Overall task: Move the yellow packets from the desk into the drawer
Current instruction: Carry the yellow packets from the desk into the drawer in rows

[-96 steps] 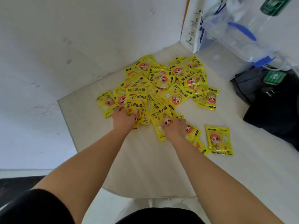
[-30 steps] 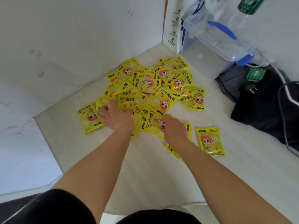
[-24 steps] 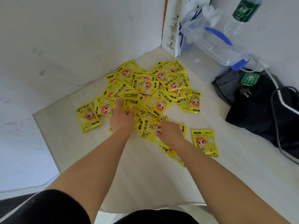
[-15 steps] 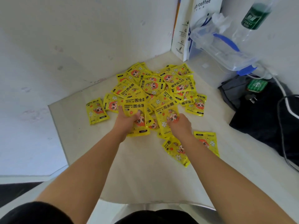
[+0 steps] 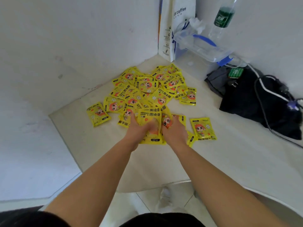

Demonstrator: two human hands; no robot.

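1. Counter: pale top, set into a corner of white walls. The yellow packets lie on it in one overlapping heap, at 12 o'clock from the hands. The heap looks large, so I judge the task to be at an early stage.
2. Step in hand (my judgement) is gathering a bunch off the heap's 6 o'clock edge. The left hand grips the bunch, thumb across its top face and fingers curled beneath. The right hand lies against the bunch's 3 o'clock side.
3. To do this well:
   - Square the bunch between both hands and squeeze from 9 and 3 o'clock before lifting, since the glossy film will likely slide and fan out.
   - Keep the bunch modest.
   - Lift straight up, so its lower edge drags no neighbours toward the counter's near edge.
4. Strays are better collected after the heap. The right stray packet lies at 3 o'clock of the right hand, apart from it. The left stray packet lies at 9 o'clock of the left hand.
5. Hidden: the drawer is nowhere in view, so the carry path cannot be judged.
6. The black bag, at 2 o'clock, is cut off by the frame edge.
7. One half-covered packet lies partly under the right wrist.
8. The right fingers sit among the packets and are blurred. I cannot tell whether they grip or only press, and the number of packets in the bunch is unreadable.
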